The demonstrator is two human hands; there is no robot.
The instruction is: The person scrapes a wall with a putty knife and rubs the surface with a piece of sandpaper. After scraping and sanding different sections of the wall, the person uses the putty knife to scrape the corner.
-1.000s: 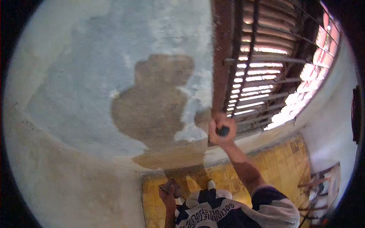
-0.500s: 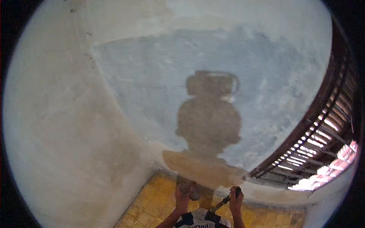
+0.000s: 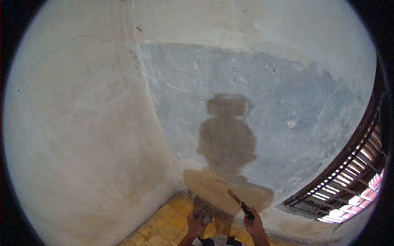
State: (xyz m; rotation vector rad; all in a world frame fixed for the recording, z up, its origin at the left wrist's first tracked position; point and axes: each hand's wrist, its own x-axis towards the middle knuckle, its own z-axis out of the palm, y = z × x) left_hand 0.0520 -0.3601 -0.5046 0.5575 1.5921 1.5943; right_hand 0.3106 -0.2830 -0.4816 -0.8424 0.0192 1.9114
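Low in the head view, my right hand (image 3: pixel 252 221) is closed round the dark handle of a putty knife (image 3: pixel 235 197). Its narrow, stained blade points up and to the left, overlapping a tan patch (image 3: pixel 211 186) on the wall. My left hand (image 3: pixel 196 223) sits to its left with the fingers curled round a dark, rounded thing (image 3: pixel 201 215) that I cannot make out. In front of both hands rises a wall with a large blue-grey area (image 3: pixel 266 102), and a shadow of a head and headgear falls across it.
A pale plaster wall (image 3: pixel 90 115) meets the blue-grey one at a corner on the left. Yellow tiles (image 3: pixel 164 219) cover the floor below. At right, a dark slatted wooden frame (image 3: pixel 340 174) lets bright light through.
The putty knife has swung from pointing down toward my body to pointing up at the wall. Both hands sit lower in view, and the view has shifted left.
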